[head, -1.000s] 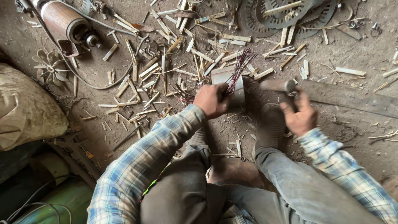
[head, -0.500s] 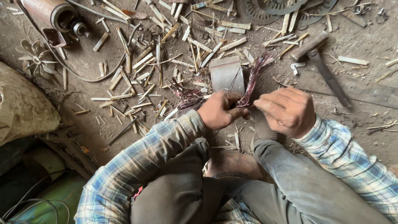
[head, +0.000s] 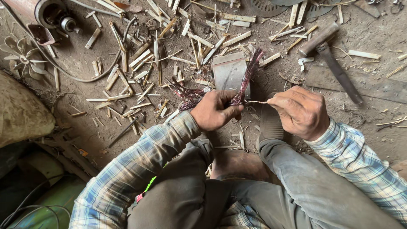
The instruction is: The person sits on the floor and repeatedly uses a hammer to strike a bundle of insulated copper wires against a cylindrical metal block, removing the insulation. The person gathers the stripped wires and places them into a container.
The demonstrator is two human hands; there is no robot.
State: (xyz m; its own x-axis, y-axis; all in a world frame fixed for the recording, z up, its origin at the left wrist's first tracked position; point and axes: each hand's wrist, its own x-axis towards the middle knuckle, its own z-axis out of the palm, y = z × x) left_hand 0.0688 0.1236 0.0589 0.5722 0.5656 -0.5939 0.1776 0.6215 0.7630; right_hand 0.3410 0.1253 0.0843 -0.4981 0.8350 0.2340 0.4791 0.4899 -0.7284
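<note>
the left hand (head: 216, 112) is closed in a fist around a bundle of reddish copper wire (head: 246, 80), whose strands stick up past the thumb and fan out toward a grey metal block (head: 227, 72) standing on the dirt floor (head: 373, 101) just behind it. more of the same wire trails out of the fist to the left as a loose tangle (head: 186, 95). the right hand (head: 301, 112) is closed too, its fingertips pinching a thin pale strand (head: 256, 101) that runs across to the bundle; the two hands are near each other above the person's knees.

around them the floor is thick with pale slivers of wood or card (head: 140, 55), scattered all over and crowding right up to the block. a hammer (head: 318, 38) lies to the upper right with a long flat chisel (head: 341, 76) just beside it, both well apart from the hands. at upper left sits a rusty motor cylinder (head: 46, 12), with a small fan blade (head: 23, 57) below it and a dark cable (head: 85, 78) curving across the floor. a dusty sack (head: 21, 112) fills the left edge.
</note>
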